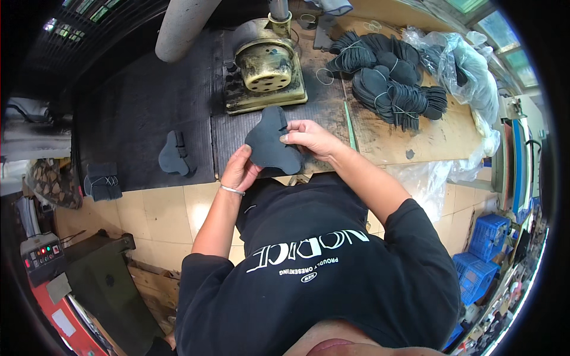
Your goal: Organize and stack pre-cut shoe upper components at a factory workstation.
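Note:
Between my two hands is a flat, dark grey piece with curved, lobed edges (270, 145), held above the front edge of the bench. My left hand (239, 169) pinches its lower left edge, thumb on top. On the opposite side my right hand (313, 137) grips the upper right edge near a small dark notch, also with the thumb over it. The fingers beneath the piece are partly hidden. A similar dark piece (172, 155) lies on the black bench surface to the left.
Just beyond my hands stands a stained cream machine (264, 65) with a round perforated head. Banded bundles of dark pieces (386, 77) lie at the right, beside clear plastic bags (463, 77). Another tied bundle (103, 181) sits far left. Blue crates (478, 276) stand lower right.

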Demonstrator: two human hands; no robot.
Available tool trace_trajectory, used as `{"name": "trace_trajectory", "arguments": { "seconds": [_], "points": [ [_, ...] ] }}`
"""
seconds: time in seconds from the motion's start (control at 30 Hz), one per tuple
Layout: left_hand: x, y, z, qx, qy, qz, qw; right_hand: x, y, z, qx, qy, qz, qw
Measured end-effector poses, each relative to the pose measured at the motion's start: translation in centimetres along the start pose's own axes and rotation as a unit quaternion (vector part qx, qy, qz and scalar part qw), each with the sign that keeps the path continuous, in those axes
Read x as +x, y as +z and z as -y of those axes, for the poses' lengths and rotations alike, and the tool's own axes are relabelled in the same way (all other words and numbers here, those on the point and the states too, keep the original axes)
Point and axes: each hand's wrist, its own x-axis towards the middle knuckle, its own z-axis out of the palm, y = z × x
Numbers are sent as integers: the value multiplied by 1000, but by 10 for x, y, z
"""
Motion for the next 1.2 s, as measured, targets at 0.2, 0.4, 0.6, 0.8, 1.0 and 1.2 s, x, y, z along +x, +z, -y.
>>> {"name": "trace_trajectory", "arguments": {
  "seconds": [0.2,0.4,0.6,0.8,1.0,1.2],
  "points": [
    [-20,19,19,-61,127,-42,989,20,35,-7,-202,-149,-151,956],
    [-24,19,23,92,236,-144,957,23,66,0,-426,-246,-253,833],
    [-31,18,10,-115,164,-115,973,40,36,7,-119,-67,-45,990],
    [-34,5,-5,-194,147,-109,964,56,24,4,50,-13,31,998],
    [-32,-24,-58,-166,276,-152,934,68,17,-18,-122,-71,-102,985],
    [9,-40,-149,-129,366,-137,911,52,-19,-66,-465,-230,-127,845]
  ]
}}
